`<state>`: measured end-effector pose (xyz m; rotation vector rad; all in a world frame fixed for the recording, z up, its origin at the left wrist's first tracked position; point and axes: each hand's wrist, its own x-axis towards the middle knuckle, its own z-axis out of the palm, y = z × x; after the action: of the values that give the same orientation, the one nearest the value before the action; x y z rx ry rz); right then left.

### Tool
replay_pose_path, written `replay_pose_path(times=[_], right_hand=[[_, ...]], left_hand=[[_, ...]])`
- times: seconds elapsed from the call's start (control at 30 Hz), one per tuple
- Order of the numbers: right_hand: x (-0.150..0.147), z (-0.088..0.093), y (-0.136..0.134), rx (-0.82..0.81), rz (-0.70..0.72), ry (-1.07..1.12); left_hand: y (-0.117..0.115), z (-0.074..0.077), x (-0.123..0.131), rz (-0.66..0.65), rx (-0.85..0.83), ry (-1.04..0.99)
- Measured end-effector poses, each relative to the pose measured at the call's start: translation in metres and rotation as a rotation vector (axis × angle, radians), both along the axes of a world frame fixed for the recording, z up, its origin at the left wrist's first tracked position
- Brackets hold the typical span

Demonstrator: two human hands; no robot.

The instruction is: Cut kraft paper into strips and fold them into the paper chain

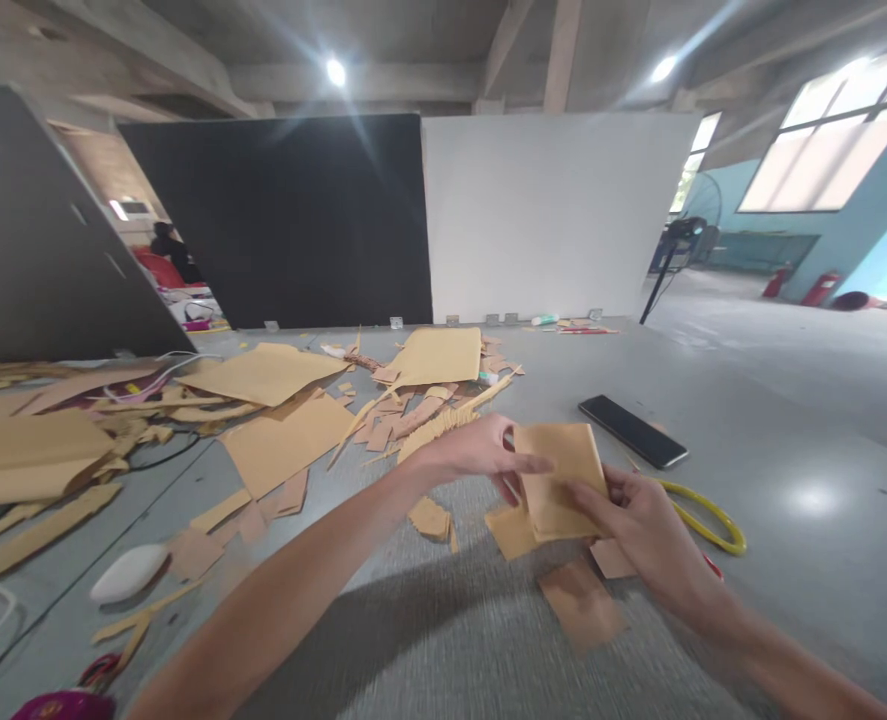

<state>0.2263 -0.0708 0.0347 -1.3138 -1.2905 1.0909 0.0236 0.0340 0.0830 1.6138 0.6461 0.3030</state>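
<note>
Both of my hands grip a folded piece of brown paper [563, 455], raised a little above the table. My left hand [488, 450] pinches its left side, thumb across the front. From the right, my right hand [642, 515] holds the lower right edge, its thumb on the front face. Below the folded piece lie small brown paper scraps [582, 605]. A yellow loop [713, 515], partly hidden behind my right hand, lies on the table with a small red part near it. Left of my hands is a scalloped paper cutout [429, 518].
A black phone [633, 430] lies at the right. Paper sheets [289, 440] and cut strips cover the left side, with a white computer mouse [129, 573] and a purple object [64, 705] nearer me. Black [285, 220] and white [540, 215] panels stand along the table's back.
</note>
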Motion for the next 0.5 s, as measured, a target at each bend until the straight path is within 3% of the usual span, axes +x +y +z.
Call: replay_pose_path(times=[0.17,0.33,0.5], right_hand=[[-0.002,-0.001,0.001,-0.006,-0.082,0.038],[0.0,-0.004,0.002,0.008,-0.097,0.069],[0.0,-0.004,0.001,-0.002,-0.091,0.102]], left_hand=[[0.002,-0.01,0.001,-0.038,-0.178,-0.01],[0.001,-0.016,0.002,-0.139,-0.186,-0.032],[0.002,-0.018,0.002,-0.149,-0.168,-0.046]])
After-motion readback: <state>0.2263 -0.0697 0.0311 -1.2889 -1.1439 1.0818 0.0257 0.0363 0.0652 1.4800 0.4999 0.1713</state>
